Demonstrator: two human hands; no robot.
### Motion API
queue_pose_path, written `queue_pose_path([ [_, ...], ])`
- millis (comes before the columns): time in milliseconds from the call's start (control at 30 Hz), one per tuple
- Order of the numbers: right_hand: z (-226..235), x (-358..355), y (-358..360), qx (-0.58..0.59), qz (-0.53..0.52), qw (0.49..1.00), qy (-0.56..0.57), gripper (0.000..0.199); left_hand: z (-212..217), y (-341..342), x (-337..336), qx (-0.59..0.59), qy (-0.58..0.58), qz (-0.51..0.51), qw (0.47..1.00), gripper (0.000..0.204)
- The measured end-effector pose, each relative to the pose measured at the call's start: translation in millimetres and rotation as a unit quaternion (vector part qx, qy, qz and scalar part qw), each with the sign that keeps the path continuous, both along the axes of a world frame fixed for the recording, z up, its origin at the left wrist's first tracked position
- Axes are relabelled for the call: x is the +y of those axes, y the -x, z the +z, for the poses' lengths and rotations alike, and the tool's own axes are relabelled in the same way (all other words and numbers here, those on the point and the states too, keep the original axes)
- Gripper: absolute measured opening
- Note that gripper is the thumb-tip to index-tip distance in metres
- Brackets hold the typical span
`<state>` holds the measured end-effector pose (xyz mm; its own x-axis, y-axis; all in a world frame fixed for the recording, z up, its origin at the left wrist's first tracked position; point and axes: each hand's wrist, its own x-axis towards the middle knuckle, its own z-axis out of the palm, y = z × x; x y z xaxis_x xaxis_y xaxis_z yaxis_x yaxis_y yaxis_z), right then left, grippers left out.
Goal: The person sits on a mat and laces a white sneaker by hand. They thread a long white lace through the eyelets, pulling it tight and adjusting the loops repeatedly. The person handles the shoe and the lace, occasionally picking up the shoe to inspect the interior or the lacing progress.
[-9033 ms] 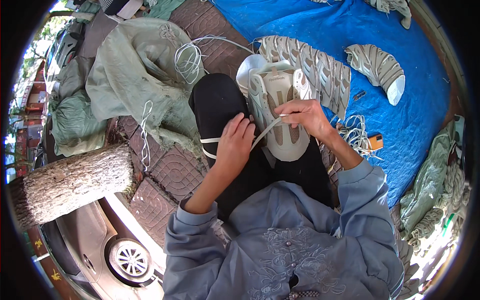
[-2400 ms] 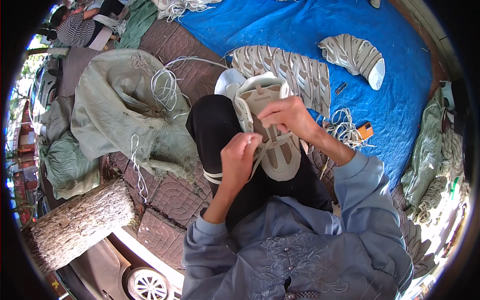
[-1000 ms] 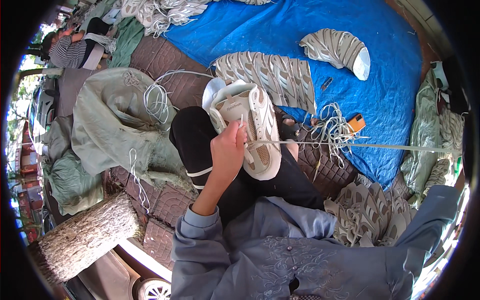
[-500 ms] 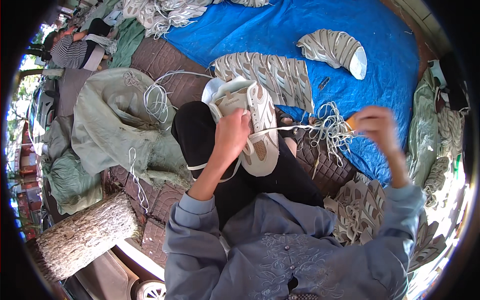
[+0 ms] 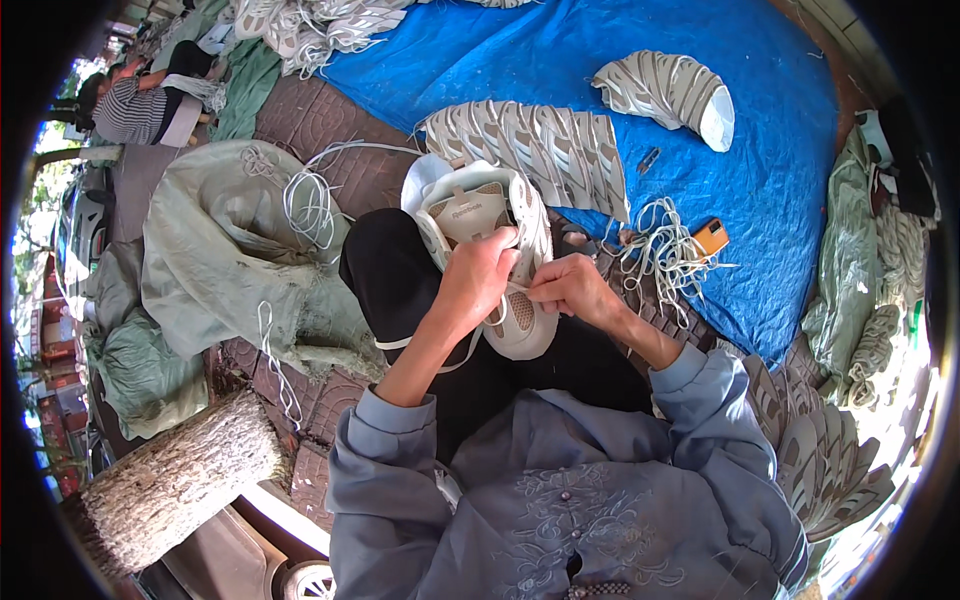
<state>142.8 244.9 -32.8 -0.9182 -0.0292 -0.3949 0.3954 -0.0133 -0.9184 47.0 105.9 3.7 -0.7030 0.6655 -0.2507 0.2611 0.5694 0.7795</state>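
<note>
A beige and white shoe upper with mesh at the toe lies across my knees, its opening facing away from me. My left hand is closed on its lacing edge, the fingertips partly hidden in the opening. Close beside it, my right hand pinches a white shoelace over the toe end. Another length of lace hangs below my left wrist. A loose heap of white laces lies to the right of the upper.
Nested rows of shoe uppers lie on a blue tarp; a curved stack sits farther right. An orange phone rests by the laces. At left are a pale sack and a stone block. Another person sits far left.
My right hand has come in from the far right to the shoe upper, and the lace stretched out sideways is no longer taut there. The orange phone is now uncovered. My left hand stays on the upper.
</note>
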Motion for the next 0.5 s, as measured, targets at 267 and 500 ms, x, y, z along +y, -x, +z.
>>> queue_pose_path([
  [267, -10, 3, 6, 0.203, 0.013, 0.960, -0.192, 0.011, -2, 0, -1, -0.032, -0.002, 0.009, 0.999, 0.027],
  [500, -7, 7, 9, 0.122, 0.065, 0.978, -0.155, 0.009, -10, -5, -2, 0.004, -0.045, 0.010, 0.999, 0.027],
])
